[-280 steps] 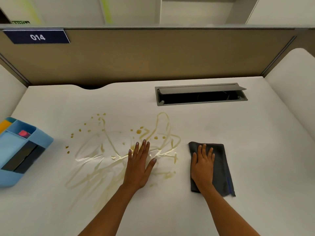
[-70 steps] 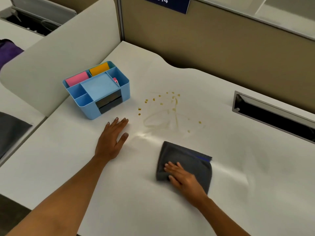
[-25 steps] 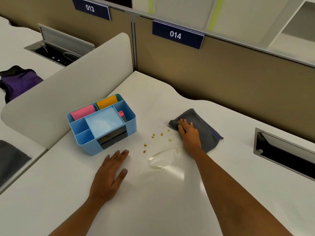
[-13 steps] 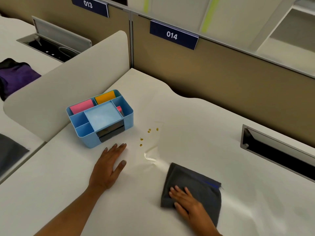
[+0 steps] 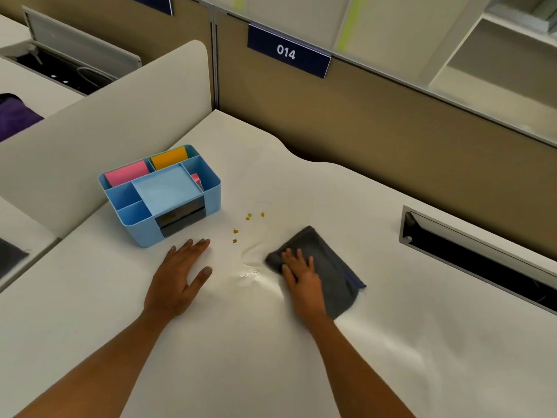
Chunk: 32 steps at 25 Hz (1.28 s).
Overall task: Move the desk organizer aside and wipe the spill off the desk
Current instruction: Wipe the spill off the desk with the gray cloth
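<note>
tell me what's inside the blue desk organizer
The blue desk organizer holds a pink pad and an orange pad in the back compartments, plus something pink at the right. The two left compartments look empty. The dark front drawer's contents are hidden.

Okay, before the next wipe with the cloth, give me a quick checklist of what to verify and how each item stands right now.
1. Desk organizer clear of the spill: ok, it stands to the left.
2. Right hand flat on the gray cloth: ok.
3. Left hand off the wet patch: ok, resting beside it.
4. Yellow droplets gone: not ok.
5. Wet streak wiped: not ok.
6. Cloth saturation: cannot tell.
</note>
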Motion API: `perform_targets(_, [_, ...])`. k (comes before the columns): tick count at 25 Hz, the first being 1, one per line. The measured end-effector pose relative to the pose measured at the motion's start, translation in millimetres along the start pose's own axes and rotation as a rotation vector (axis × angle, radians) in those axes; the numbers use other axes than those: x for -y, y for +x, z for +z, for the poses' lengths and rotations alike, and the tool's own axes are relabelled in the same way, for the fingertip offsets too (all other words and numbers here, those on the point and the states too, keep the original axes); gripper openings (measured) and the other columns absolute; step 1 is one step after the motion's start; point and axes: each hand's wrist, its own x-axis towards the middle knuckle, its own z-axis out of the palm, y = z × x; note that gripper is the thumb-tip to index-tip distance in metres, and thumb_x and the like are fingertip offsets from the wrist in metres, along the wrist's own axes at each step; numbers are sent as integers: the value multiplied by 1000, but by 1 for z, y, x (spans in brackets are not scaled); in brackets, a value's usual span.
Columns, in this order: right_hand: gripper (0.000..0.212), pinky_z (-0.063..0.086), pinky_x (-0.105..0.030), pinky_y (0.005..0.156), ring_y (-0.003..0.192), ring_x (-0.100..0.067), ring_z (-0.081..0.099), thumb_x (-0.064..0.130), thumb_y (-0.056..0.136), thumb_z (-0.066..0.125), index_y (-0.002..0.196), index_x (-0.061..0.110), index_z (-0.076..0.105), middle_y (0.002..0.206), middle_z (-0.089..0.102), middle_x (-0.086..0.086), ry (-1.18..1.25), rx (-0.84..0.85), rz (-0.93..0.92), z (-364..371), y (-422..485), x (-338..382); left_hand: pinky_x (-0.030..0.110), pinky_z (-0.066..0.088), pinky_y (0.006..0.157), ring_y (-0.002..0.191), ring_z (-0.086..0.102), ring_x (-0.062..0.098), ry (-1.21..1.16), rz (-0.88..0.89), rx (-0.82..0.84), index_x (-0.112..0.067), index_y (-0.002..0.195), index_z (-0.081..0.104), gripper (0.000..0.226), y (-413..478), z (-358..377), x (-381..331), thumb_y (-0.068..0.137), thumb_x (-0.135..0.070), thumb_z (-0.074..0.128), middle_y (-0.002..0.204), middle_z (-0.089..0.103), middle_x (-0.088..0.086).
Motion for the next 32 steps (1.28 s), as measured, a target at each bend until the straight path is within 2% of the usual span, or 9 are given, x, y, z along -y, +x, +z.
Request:
perform_targets(3, [39,3,-23,118,140,5,11,33,100,41,137,24,47,145,37,15,-27,168,-312,34,-62,16,45,20,119,142,33,20,5,24,-6,-19,146,35,80,0,0,1,89,-72,18,150,41,0])
perform_targets(7, [37,5,-17,116,137,8,23,35,99,41,133,24,52,141,44,16,-30,282,-392,19,-113,-15,45,19,119,142,32,20,13,26,-3,-19,146,36,82,-1,-1,0,88,-73,16,150,41,0])
perform_targets(10, [33,9,-13,114,134,13,21,22,95,54,126,35,54,138,44,23,14,104,-249,-32,-97,-52,43,17,119,143,30,19,19,7,0,-21,146,34,84,0,-1,-1,86,-75,15,151,39,0])
perform_targets(12, [35,13,-16,111,139,1,21,23,95,55,125,39,52,145,36,17,18,-109,-50,-72,-72,-80,42,15,118,143,29,19,20,5,1,-21,147,33,85,0,1,0,85,-76,14,151,38,0])
perform_targets(16, [35,21,-48,113,141,-35,22,28,100,42,133,20,52,153,30,-10,-34,-372,316,-115,7,-109,44,16,119,144,28,20,24,12,-4,-22,147,32,86,0,2,1,84,-77,13,152,38,1])
perform_targets(20, [38,22,-50,112,141,-38,21,25,101,40,136,13,48,151,35,-14,56,-411,343,-81,62,-65,43,16,119,143,25,15,21,20,-22,-22,147,32,85,1,3,2,85,-77,13,152,37,0])
perform_targets(26, [35,23,-39,115,144,-23,18,33,99,46,133,29,51,150,38,5,196,-126,102,12,1,10,41,15,119,142,25,12,13,37,-27,-22,147,32,83,0,3,4,86,-75,15,151,36,-4])
perform_targets(30, [34,10,-15,114,138,11,12,44,97,42,131,51,42,137,32,44,91,160,-194,25,-78,9,43,19,119,143,29,15,-9,44,-35,-21,146,35,78,0,4,6,89,-72,19,150,40,-4])
perform_targets(32, [32,4,-2,107,129,25,7,44,97,41,128,53,43,124,23,60,38,224,-238,4,-72,-1,40,17,119,143,27,11,1,41,-28,-23,147,33,76,0,6,7,90,-71,20,150,38,-7])
